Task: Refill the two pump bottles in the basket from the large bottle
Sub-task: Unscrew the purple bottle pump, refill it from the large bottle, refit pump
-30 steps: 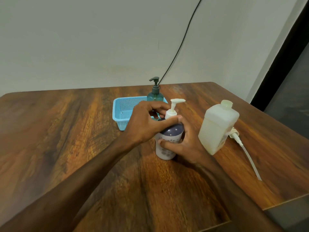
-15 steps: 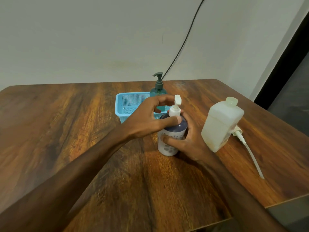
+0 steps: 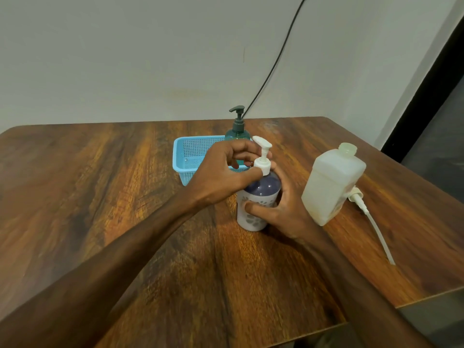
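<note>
Purple-and-white pump bottle (image 3: 259, 197): left hand (image 3: 221, 177) pinches its collar (image 3: 262, 165), right hand (image 3: 283, 209) grips body.

Bare left hand (image 3: 222, 177), bare right hand (image 3: 287, 209)

The rear pump bottle (image 3: 237, 128) sits in the basket (image 3: 198, 149). The front pump bottle (image 3: 261, 194) stands before it, left of the large bottle (image 3: 331, 182).

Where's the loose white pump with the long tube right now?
Head view, right side: the loose white pump lies flat on the table, its head just behind the open large bottle, its tube trailing toward the near right edge.
</note>
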